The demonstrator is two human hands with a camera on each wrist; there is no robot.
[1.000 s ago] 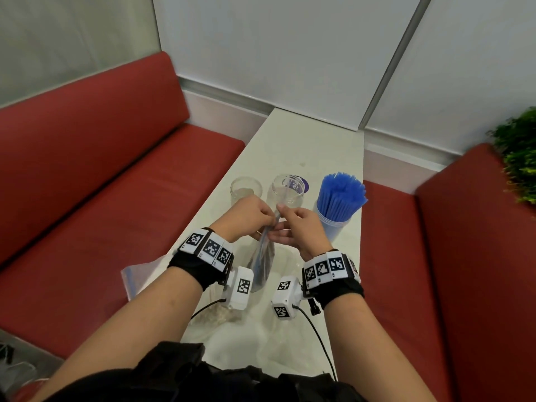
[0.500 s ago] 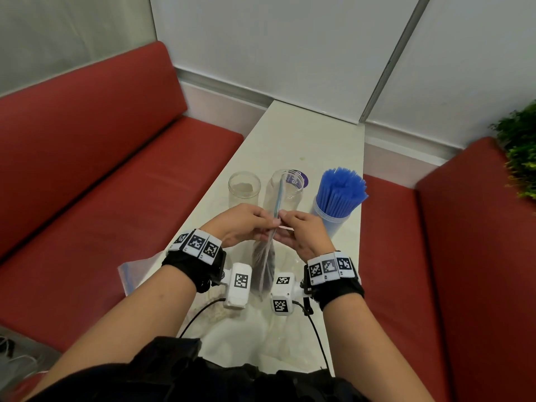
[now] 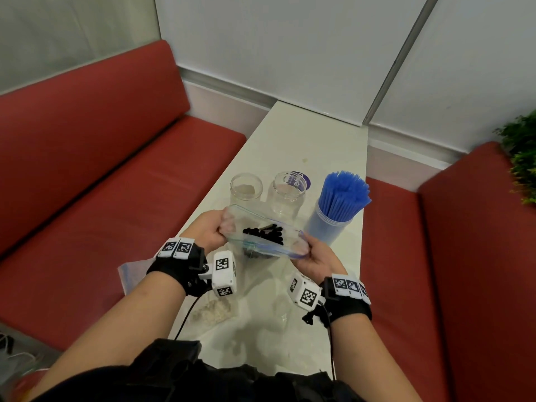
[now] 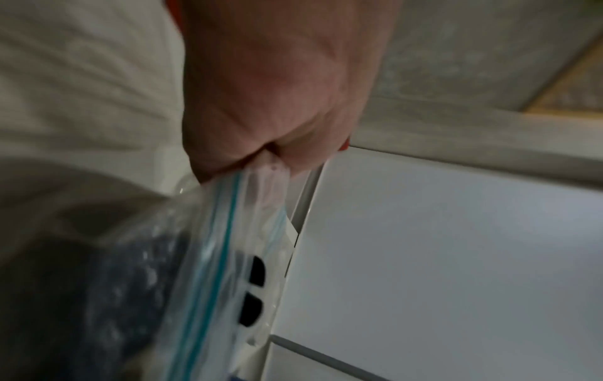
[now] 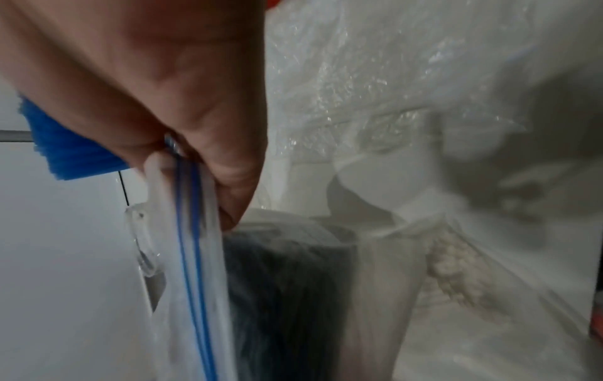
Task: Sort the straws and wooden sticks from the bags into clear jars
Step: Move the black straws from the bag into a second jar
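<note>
A clear zip bag (image 3: 262, 237) full of black straws (image 3: 265, 233) hangs above the white table (image 3: 304, 146), its mouth pulled wide. My left hand (image 3: 214, 232) pinches the bag's left rim, and my right hand (image 3: 311, 252) pinches the right rim. The wrist views show each pinch close up: left hand (image 4: 270, 157) on the zip bag (image 4: 228, 232), right hand (image 5: 195, 159) on the zip bag (image 5: 192, 257). Two clear jars stand just beyond: the left jar (image 3: 246, 188) and the middle jar (image 3: 288, 195). A third jar (image 3: 327, 224) holds blue straws (image 3: 343, 195).
A bag of pale wooden sticks (image 3: 213, 310) lies on the table near me, amid crumpled clear plastic (image 3: 261, 338). Another flat bag (image 3: 130, 274) overhangs the table's left edge. Red benches (image 3: 116, 198) flank the narrow table. A plant (image 3: 522, 152) stands at right.
My hands have drawn apart, pulling the closed bag's mouth open so the black straws show inside. The view has tilted and moved closer.
</note>
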